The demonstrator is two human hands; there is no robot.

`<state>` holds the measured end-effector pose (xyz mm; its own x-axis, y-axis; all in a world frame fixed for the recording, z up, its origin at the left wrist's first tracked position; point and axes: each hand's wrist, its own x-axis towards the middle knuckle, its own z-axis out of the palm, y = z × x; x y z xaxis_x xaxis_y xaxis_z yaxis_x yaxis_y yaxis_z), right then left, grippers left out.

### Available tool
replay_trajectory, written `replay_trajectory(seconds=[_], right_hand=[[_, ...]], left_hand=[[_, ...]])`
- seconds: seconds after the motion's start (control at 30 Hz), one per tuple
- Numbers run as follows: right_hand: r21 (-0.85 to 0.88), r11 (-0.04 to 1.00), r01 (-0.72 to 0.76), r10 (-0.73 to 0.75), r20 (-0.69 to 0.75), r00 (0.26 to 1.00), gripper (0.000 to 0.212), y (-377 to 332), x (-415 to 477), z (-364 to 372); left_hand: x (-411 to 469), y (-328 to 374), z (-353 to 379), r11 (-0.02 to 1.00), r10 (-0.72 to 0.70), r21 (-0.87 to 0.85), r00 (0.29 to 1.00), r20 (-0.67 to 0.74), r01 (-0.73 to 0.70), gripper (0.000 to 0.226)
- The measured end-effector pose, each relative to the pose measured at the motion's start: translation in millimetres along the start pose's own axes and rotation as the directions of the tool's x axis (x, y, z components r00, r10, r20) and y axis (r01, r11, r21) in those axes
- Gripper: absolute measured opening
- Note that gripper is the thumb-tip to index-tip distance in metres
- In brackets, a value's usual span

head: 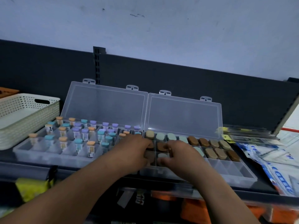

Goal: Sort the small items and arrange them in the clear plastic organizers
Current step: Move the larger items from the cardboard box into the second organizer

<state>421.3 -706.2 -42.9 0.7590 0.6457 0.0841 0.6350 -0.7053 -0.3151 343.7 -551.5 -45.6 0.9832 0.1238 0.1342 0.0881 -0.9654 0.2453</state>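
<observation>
Left hand (137, 148) and right hand (181, 152) grip unclear (blur, can't tell if pinching); seat brown-capped vial (161, 147) between them upright, w/ matching colours.

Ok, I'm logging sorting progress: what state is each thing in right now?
Left organizer: lid open, holding upright colour-capped vials.
Right organizer: lid open, partly filled with brown and pale caps, front-right compartments empty.
White basket: upright.
Left hand: fingers down in right organizer's left end, grip blurred.
Right hand: beside it, over the same compartments, grip blurred.
</observation>
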Motion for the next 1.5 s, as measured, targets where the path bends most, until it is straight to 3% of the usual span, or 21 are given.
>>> replay_trajectory(seconds=[0.1, 0.2, 0.37, 0.8, 0.97, 1.5], right_hand=[[-0.024, 0.999, 0.048, -0.050, -0.088, 0.995, 0.032, -19, -1, -4], [-0.141, 0.986, 0.094, -0.115, -0.151, 0.982, 0.054, -51, 3, -1], [-0.206, 0.969, 0.139, -0.160, -0.090, 0.983, 0.074, -122, 17, 18], [-0.167, 0.890, 0.424, -0.439, -0.064, 0.896, 0.078, -388, 36, 109], [-0.133, 0.844, 0.520, -0.522, 0.020, 0.853, 0.076, -470, 45, 130], [-0.080, 0.697, 0.712, -0.706, 0.092, 0.702, 0.077, -626, 184, 160]], left_hand=[[-12, -11, -7, 0.997, -0.015, 0.081, 0.997, -0.078, 0.021, 0.049], [-29, -32, -25, 0.967, -0.065, 0.228, 0.977, -0.201, 0.111, 0.070], [-80, -97, -56, 0.926, -0.173, 0.267, 0.930, -0.323, 0.265, 0.082], [-272, -309, -140, 0.798, -0.444, 0.268, 0.827, -0.343, 0.540, 0.084], [-325, -365, -167, 0.755, -0.540, 0.225, 0.779, -0.319, 0.615, 0.083], [-327, -529, -221, 0.600, -0.656, 0.233, 0.638, -0.404, 0.765, 0.080]])
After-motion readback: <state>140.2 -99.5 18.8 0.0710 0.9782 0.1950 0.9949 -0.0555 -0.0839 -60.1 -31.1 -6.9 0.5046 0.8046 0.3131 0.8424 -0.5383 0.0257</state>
